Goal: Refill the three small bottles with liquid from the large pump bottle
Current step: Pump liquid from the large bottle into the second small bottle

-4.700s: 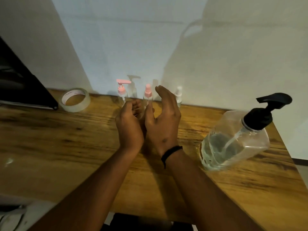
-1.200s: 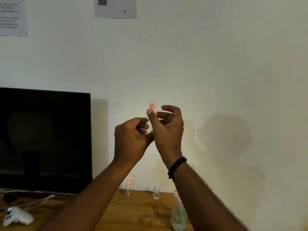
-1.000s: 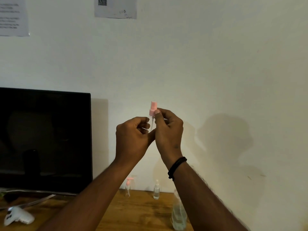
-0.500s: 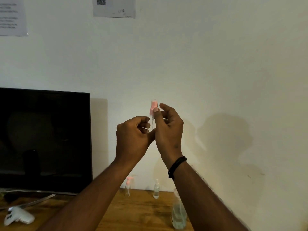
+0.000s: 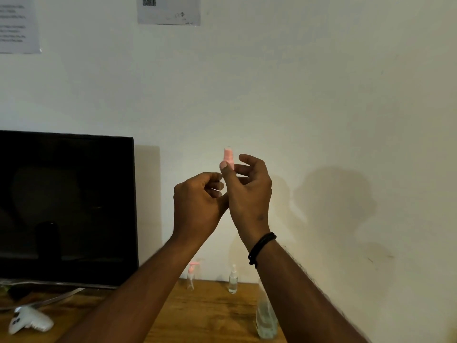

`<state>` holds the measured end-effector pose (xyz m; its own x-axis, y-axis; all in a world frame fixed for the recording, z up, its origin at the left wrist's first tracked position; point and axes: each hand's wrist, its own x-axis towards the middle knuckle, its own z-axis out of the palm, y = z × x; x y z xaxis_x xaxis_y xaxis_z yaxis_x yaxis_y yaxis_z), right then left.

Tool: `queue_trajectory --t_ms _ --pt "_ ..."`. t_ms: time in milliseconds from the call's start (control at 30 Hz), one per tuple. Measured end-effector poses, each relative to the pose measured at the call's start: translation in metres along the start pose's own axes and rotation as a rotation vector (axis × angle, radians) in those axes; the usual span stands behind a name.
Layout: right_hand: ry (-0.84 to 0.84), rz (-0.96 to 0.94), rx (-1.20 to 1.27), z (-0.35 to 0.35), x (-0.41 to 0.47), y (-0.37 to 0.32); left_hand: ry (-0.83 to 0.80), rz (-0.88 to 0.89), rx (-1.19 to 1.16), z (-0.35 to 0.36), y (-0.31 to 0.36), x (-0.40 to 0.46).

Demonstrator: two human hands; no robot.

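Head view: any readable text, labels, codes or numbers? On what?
No word or number can be read in this frame.
White paper sheet taped to the wall, upper left: several printed lines, too blurred to read.
Grey paper sheet taped to the wall, top centre: a QR-like code and small scribbled marks, illegible.
Small clear bottle with white spray top on the wooden table: no label visible.
Black monitor: dark screen, no text.

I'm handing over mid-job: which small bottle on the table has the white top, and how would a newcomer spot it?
Start at the black screen and look right along the wooden table by the wall. Two small clear bottles stand there; the white-topped bottle is the right one. Its neighbour, the pink-pump bottle, has a pink top.
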<state>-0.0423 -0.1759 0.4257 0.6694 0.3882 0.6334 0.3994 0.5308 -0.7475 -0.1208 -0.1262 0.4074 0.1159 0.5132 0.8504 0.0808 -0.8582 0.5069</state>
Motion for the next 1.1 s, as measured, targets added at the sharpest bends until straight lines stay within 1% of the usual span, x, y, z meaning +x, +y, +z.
queue_trajectory --t_ms 133,267,433,567,733,967,1100 --pt "0.033 -0.034 -0.037 0.0006 0.0011 0.0027 0.013 0.005 0.013 0.0013 0.0002 0.0001" --pt "0.015 0.003 -0.017 0.0013 0.0021 0.0035 0.023 -0.004 0.009 0.0019 -0.0009 0.0002" --pt "0.004 0.007 0.021 -0.0001 0.0006 0.0033 0.000 -0.008 0.003 0.0030 -0.0024 -0.0012" --pt "0.031 -0.021 -0.027 0.0005 0.0013 0.0056 0.007 -0.006 0.016 0.0042 -0.0025 -0.0005" --pt "0.026 0.022 0.001 0.0028 0.0025 0.0063 0.011 -0.012 -0.002 0.0034 -0.0022 -0.0015" --pt "0.050 -0.005 -0.002 0.0010 -0.0011 0.0052 -0.002 -0.010 0.020 0.0053 -0.0030 -0.0016" --pt "0.044 0.015 -0.009 0.0021 0.0006 0.0045 0.002 -0.008 0.030 0.0043 -0.0025 -0.0015"
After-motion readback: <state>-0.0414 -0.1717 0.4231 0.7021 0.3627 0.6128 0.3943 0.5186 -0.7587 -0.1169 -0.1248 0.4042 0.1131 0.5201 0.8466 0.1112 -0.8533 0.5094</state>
